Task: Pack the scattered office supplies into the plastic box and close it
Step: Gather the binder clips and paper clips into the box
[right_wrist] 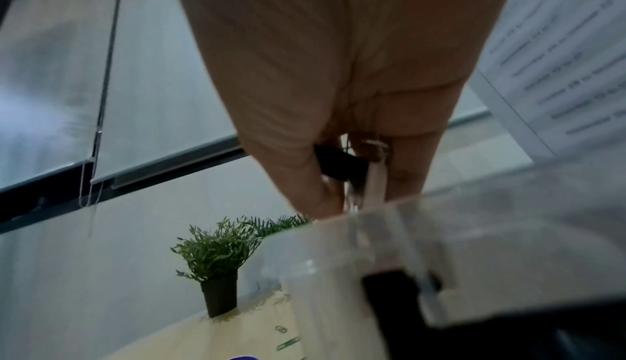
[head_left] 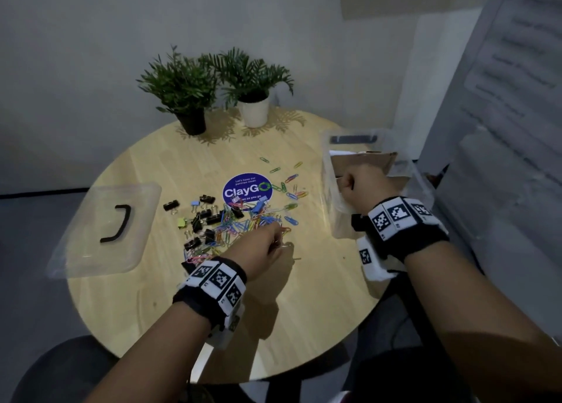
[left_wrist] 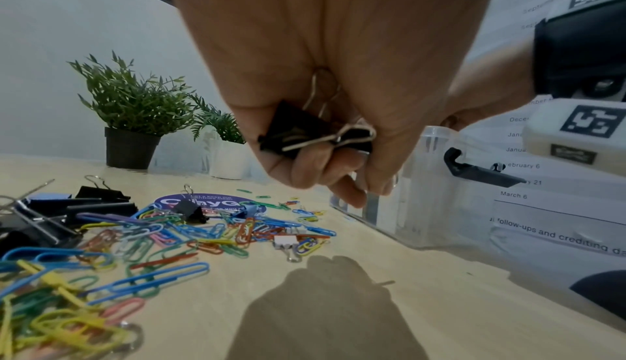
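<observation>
Coloured paper clips [head_left: 243, 224] and black binder clips [head_left: 204, 217] lie scattered in the middle of the round wooden table [head_left: 304, 296]. My left hand [head_left: 264, 246] hovers over the near edge of the pile and grips black binder clips [left_wrist: 305, 130] in curled fingers. The clear plastic box [head_left: 337, 220] stands open at the table's right edge. My right hand [head_left: 362, 185] is a fist just above the box's left rim, holding a black binder clip [right_wrist: 342, 163]. The clear lid [head_left: 103, 229] with a black handle lies at the left.
Two potted plants, one in a black pot [head_left: 191, 123] and one in a white pot [head_left: 254, 112], stand at the table's far edge. A round purple sticker [head_left: 247, 189] marks the table's centre. Printed sheets [head_left: 517, 98] hang on the right. A cardboard piece [head_left: 362, 162] sits inside the box.
</observation>
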